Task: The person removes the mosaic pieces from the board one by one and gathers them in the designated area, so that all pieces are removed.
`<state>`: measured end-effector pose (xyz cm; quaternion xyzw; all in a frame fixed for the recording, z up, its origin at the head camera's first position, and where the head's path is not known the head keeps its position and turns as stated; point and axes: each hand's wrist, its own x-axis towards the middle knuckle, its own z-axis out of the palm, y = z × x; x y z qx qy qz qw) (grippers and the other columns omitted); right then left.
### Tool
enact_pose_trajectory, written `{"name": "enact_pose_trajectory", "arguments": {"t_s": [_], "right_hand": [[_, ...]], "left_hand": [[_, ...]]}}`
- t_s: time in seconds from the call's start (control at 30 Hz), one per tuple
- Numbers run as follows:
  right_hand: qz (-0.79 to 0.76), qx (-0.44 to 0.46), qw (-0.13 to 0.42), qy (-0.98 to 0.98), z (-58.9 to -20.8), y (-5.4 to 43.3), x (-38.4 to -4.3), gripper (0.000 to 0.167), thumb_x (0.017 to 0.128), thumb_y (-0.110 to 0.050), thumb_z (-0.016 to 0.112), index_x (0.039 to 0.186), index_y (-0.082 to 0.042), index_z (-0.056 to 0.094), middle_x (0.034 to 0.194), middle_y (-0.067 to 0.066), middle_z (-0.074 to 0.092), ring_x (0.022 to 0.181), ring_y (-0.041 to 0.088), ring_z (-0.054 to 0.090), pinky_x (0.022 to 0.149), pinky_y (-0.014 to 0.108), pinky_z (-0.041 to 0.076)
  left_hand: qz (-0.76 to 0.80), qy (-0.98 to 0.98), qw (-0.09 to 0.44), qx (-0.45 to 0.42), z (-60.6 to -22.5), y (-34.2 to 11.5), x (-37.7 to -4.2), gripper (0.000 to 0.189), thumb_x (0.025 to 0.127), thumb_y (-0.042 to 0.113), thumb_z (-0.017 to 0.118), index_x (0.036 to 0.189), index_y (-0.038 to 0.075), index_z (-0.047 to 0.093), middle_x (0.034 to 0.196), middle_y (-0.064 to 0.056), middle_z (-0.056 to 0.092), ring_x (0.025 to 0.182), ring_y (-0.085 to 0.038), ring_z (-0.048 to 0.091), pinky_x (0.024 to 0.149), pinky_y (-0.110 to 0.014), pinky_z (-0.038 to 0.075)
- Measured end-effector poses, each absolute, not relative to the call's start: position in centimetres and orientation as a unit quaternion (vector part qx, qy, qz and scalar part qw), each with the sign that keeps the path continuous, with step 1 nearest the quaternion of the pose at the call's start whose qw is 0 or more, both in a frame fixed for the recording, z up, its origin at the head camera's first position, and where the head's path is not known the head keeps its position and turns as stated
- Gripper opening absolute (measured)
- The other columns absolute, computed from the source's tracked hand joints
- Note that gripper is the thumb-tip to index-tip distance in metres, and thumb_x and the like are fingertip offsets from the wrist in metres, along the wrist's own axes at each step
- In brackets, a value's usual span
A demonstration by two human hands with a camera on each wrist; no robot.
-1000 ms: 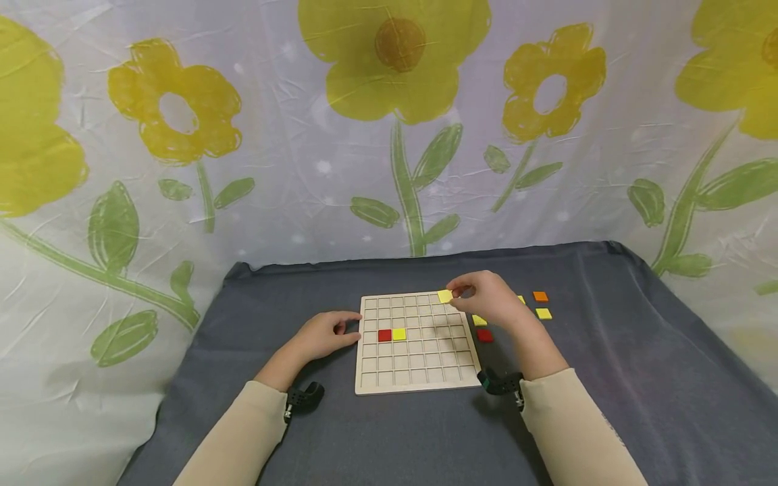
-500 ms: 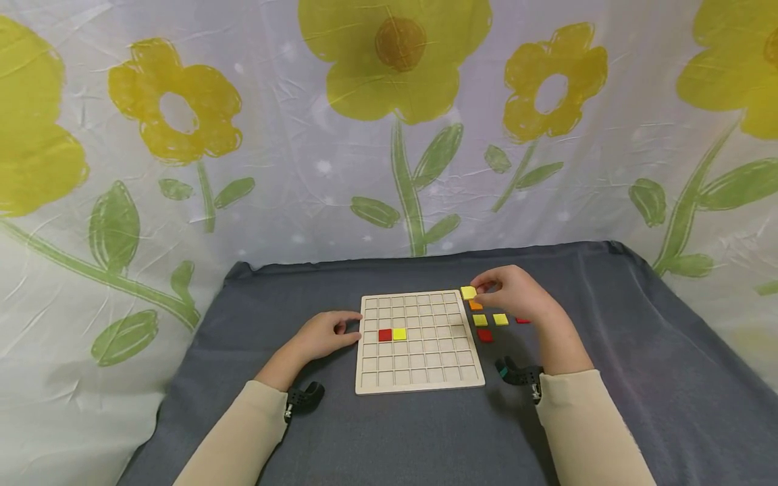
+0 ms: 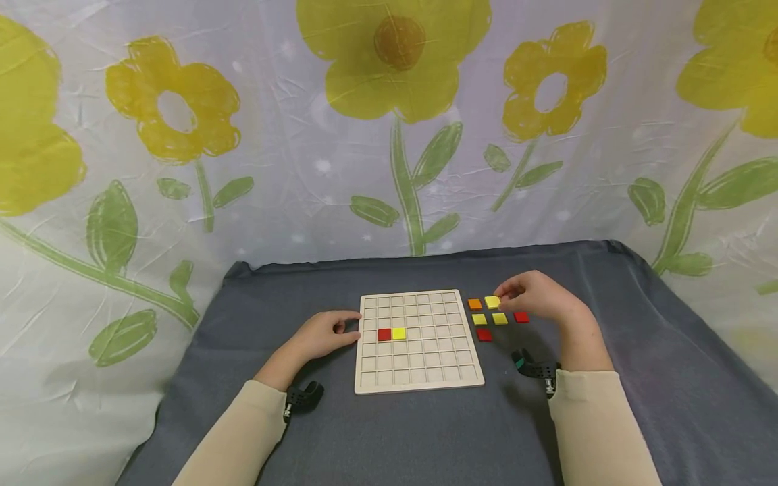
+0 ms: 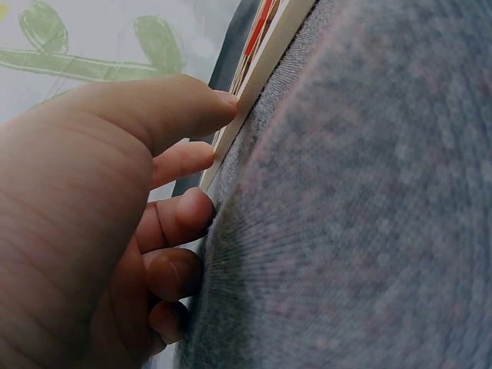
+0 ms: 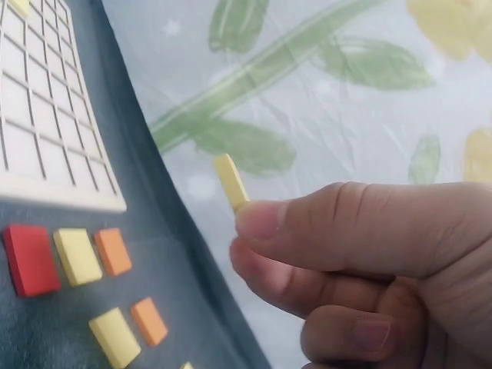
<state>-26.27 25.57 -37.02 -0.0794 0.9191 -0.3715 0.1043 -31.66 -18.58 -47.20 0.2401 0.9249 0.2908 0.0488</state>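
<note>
My right hand (image 3: 537, 295) pinches a yellow square tile (image 5: 231, 181) between thumb and finger, held up above the loose tiles right of the board. My left hand (image 3: 325, 334) touches the left edge of a pale wooden grid board (image 3: 425, 364) with its thumb and a fingertip; its other fingers are loosely bent in the left wrist view. On the board a red tile (image 3: 384, 335) lies beside a yellow tile (image 3: 398, 333). To the right of the board are an orange tile (image 3: 475, 304), two yellow tiles (image 3: 499, 318) and two red tiles (image 3: 484, 335).
A dark grey cloth (image 3: 365, 439) covers the table. Behind it hangs a pale curtain (image 3: 273, 202) printed with yellow flowers. In the right wrist view, a second orange tile (image 5: 150, 321) lies beyond a yellow one. The right hand and forearm hide part of the tile area.
My right hand has moved right with the yellow tile, from over the board's far right corner to above the loose tiles. The left hand has stayed at the board's edge.
</note>
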Motion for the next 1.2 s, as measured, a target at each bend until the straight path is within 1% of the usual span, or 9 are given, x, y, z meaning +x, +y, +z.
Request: {"name": "enact_pose_trajectory", "arguments": {"t_s": [0.1,0.23,0.4,0.5,0.6,0.7,0.77,1.0,1.2], "right_hand": [[-0.372,-0.078,0.128,0.916,-37.5,26.2,-26.4,0.032,0.095,-0.017,0.074,0.121,0.001,0.071,0.113,0.011,0.071,0.098,0.027,0.062,0.09,0.051,0.05],[-0.369,-0.073,0.163,0.912,-38.4,27.0,-26.5,0.035,0.094,-0.017,0.075,0.122,0.003,0.07,0.118,0.014,0.069,0.102,0.027,0.062,0.096,0.053,0.048],[-0.355,-0.057,0.191,0.913,-39.3,27.9,-26.5,0.027,0.092,-0.013,0.075,0.114,0.002,0.073,0.119,0.015,0.067,0.106,0.03,0.061,0.097,0.056,0.047],[-0.333,-0.056,0.197,0.92,-39.7,28.1,-26.6,0.022,0.089,-0.012,0.077,0.108,-0.001,0.075,0.115,0.013,0.067,0.102,0.028,0.06,0.091,0.053,0.049],[-0.314,-0.058,0.203,0.925,-40.0,28.0,-26.7,0.02,0.088,-0.013,0.077,0.105,-0.004,0.075,0.107,0.009,0.066,0.093,0.025,0.058,0.082,0.046,0.05],[-0.307,-0.053,0.211,0.927,-40.3,27.6,-26.9,0.017,0.087,-0.011,0.077,0.103,-0.004,0.074,0.098,0.006,0.063,0.086,0.022,0.053,0.074,0.04,0.046],[-0.306,-0.045,0.216,0.926,-40.4,27.4,-26.9,0.015,0.087,-0.008,0.076,0.1,-0.004,0.073,0.093,0.006,0.061,0.083,0.023,0.051,0.072,0.039,0.043],[-0.307,-0.005,0.221,0.926,-40.4,26.7,-26.6,0.014,0.085,-0.005,0.078,0.098,-0.004,0.072,0.092,0.007,0.061,0.087,0.025,0.052,0.074,0.042,0.045],[-0.311,-0.003,0.207,0.928,-39.7,26.9,-26.4,0.019,0.086,-0.011,0.077,0.103,-0.005,0.073,0.093,0.007,0.06,0.08,0.024,0.05,0.071,0.041,0.044]], "left_hand": [[0.293,0.925,0.048,0.238,-47.2,-18.6,-31.7,0.046,0.096,0.034,0.075,0.137,0.016,0.067,0.069,0.002,0.05,0.057,-0.012,0.04,0.059,-0.033,0.035],[0.295,0.924,0.05,0.239,-47.2,-18.6,-31.7,0.046,0.096,0.033,0.076,0.137,0.015,0.068,0.069,0.003,0.051,0.058,-0.012,0.04,0.058,-0.032,0.035],[0.296,0.923,0.051,0.241,-47.1,-18.6,-31.6,0.045,0.096,0.032,0.075,0.137,0.015,0.067,0.068,0.003,0.05,0.057,-0.012,0.04,0.058,-0.033,0.035],[0.297,0.923,0.05,0.241,-47.0,-18.6,-31.5,0.045,0.096,0.032,0.075,0.137,0.014,0.067,0.068,0.002,0.05,0.057,-0.012,0.04,0.058,-0.033,0.035],[0.299,0.922,0.052,0.24,-47.0,-18.6,-31.5,0.045,0.096,0.031,0.075,0.137,0.014,0.067,0.068,0.002,0.05,0.056,-0.013,0.04,0.057,-0.032,0.035],[0.3,0.922,0.053,0.24,-46.9,-18.5,-31.5,0.045,0.096,0.031,0.075,0.137,0.014,0.067,0.068,0.002,0.049,0.056,-0.012,0.039,0.056,-0.032,0.035],[0.299,0.922,0.052,0.241,-46.9,-18.5,-31.5,0.045,0.096,0.03,0.075,0.137,0.014,0.067,0.068,0.002,0.049,0.056,-0.012,0.039,0.057,-0.032,0.035],[0.298,0.922,0.053,0.24,-46.8,-18.4,-31.4,0.045,0.096,0.03,0.075,0.137,0.013,0.067,0.068,0.002,0.05,0.057,-0.012,0.04,0.058,-0.032,0.035],[0.298,0.923,0.051,0.237,-46.9,-18.4,-31.4,0.046,0.096,0.032,0.075,0.137,0.015,0.067,0.068,0.002,0.049,0.056,-0.013,0.039,0.056,-0.032,0.034]]}}
